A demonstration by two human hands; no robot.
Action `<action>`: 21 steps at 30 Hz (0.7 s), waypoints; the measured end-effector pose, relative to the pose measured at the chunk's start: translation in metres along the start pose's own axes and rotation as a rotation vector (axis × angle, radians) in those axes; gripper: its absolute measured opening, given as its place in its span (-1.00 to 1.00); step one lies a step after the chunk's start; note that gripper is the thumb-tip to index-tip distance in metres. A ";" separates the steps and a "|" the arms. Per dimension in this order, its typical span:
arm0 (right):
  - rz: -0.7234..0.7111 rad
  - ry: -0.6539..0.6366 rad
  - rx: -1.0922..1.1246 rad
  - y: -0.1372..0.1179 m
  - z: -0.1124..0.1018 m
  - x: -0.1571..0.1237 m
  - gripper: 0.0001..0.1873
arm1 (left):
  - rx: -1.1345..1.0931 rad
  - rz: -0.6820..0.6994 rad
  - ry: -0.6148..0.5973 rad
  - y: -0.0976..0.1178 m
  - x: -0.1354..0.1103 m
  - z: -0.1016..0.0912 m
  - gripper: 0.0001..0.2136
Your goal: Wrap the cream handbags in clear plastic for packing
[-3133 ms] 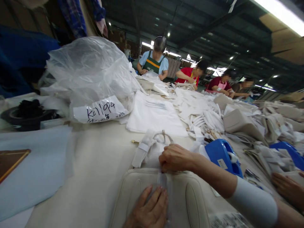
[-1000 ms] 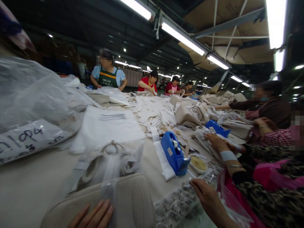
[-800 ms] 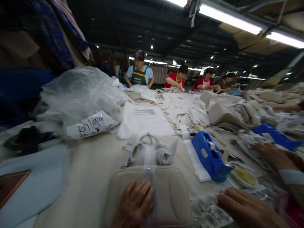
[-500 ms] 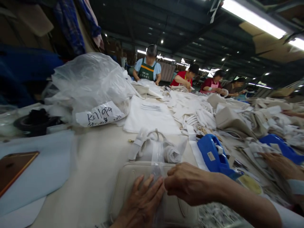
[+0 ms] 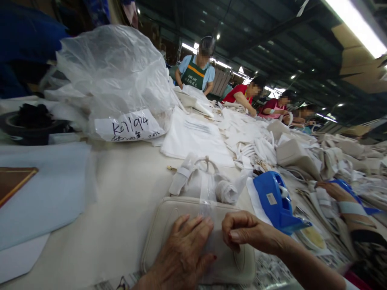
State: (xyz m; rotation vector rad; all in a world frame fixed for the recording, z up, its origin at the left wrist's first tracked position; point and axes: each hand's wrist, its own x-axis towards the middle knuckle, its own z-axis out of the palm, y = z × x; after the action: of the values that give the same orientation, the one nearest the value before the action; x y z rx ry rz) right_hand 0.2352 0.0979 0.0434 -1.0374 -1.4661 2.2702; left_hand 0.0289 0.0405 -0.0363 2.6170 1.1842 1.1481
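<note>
A cream leather bag (image 5: 163, 231) lies flat at the near edge of the table. My left hand (image 5: 184, 251) rests on it with fingers spread flat, pressing a strip of clear plastic (image 5: 206, 197) that runs up over the bag. My right hand (image 5: 246, 233) sits just to the right on the bag, fingers curled in a pinch; what it holds, if anything, is too small to make out. Behind the bag lies a clear pouch of rolled white straps (image 5: 201, 181).
A blue tape dispenser (image 5: 276, 201) stands right of the bag. A big plastic sack with a handwritten label (image 5: 130, 127) sits back left. White cloth bags (image 5: 193, 139) and piles of cream bags (image 5: 294, 155) cover the table. Another person's hand (image 5: 335, 193) works at right; several workers stand far back.
My right hand came back from the printed sheets at the right to the bag beside my left hand. My left hand stayed flat on the bag. The view swung left.
</note>
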 end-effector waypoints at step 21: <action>-0.114 0.065 0.132 0.040 0.025 0.014 -0.81 | -0.323 -0.141 0.103 0.004 -0.009 0.009 -0.78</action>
State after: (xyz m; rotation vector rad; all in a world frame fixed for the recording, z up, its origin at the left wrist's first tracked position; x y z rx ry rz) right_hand 0.2149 0.0699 0.0090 -0.9545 -1.2966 2.1987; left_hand 0.0330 0.0338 -0.0471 2.2267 1.0743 1.3326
